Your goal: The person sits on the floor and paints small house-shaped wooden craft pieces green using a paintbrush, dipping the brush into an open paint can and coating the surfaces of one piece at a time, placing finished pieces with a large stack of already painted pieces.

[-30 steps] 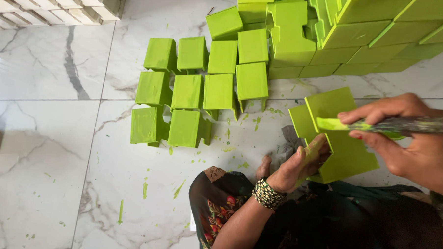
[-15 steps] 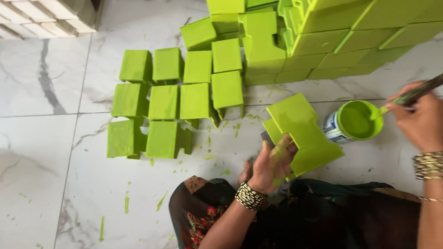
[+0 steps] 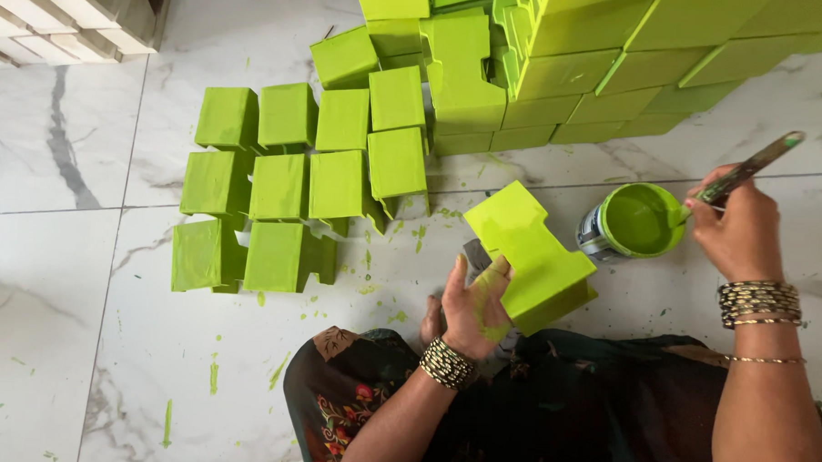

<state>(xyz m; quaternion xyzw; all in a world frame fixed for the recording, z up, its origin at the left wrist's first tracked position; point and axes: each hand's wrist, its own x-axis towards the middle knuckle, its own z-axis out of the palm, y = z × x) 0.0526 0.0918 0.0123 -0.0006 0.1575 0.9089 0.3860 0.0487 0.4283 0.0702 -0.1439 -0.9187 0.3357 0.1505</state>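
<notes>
My left hand (image 3: 477, 308), smeared with green paint, grips the near edge of a lime-green painted block (image 3: 530, 252) with notched sides, tilted above my lap. My right hand (image 3: 741, 235) holds a paintbrush (image 3: 747, 168), its handle pointing up to the right and its bristle end at the rim of an open can of green paint (image 3: 637, 221). The can stands on the marble floor just right of the block. Both wrists wear bangles.
Several painted green blocks (image 3: 285, 188) stand in rows on the floor at left centre. A taller stack of green blocks (image 3: 608, 69) fills the top right. Unpainted pale pieces (image 3: 50, 13) lie at the top left. Green drips speckle the white marble floor (image 3: 62, 319).
My right hand has carried the brush from over the block out to the right and down to the paint can. The left hand keeps hold of the block.
</notes>
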